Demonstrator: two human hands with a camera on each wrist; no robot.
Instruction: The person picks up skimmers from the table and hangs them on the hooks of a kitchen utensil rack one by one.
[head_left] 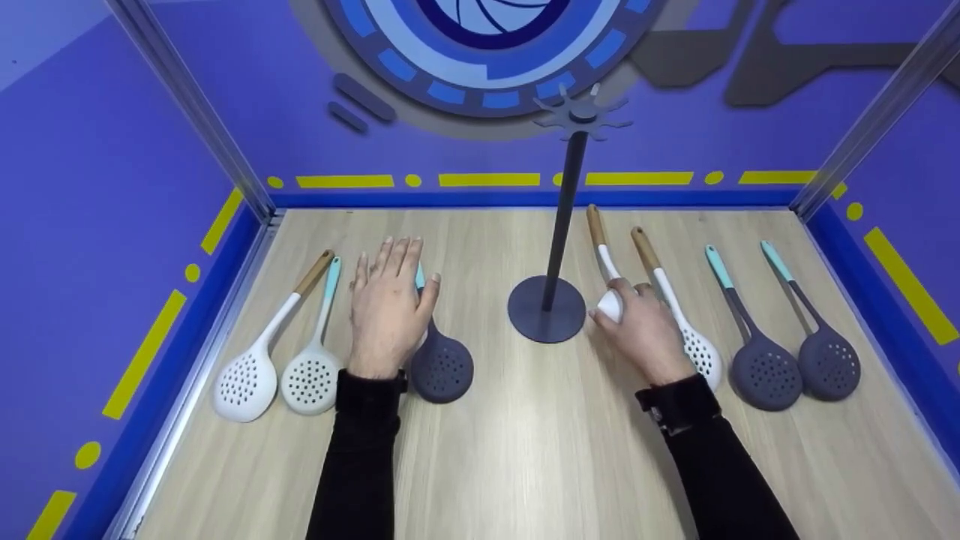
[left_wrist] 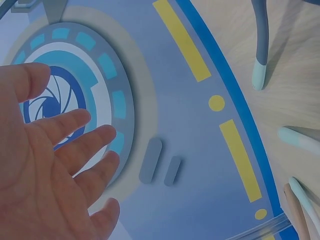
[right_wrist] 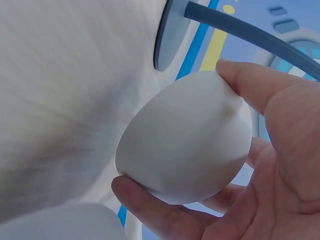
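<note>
My right hand [head_left: 641, 326] grips the rounded white bowl of a ladle [head_left: 611, 304], whose wooden handle [head_left: 595, 225] points toward the back wall. In the right wrist view the thumb and fingers [right_wrist: 280, 100] wrap that white ladle bowl [right_wrist: 185, 145] just off the table. My left hand [head_left: 388, 304] is open with straight fingers above the teal handle of a dark grey skimmer [head_left: 442, 367]; I cannot tell whether it touches. The left wrist view shows the left hand's [left_wrist: 47, 170] fingers spread and holding nothing. A dark grey utensil stand [head_left: 547, 309] rises between the hands.
Two white skimmers [head_left: 246, 384] [head_left: 311, 379] lie left of my left hand. To the right lie a white skimmer [head_left: 701, 352] and two dark grey skimmers [head_left: 765, 371] [head_left: 829, 364]. Purple walls enclose the wooden table [head_left: 525, 450] on three sides.
</note>
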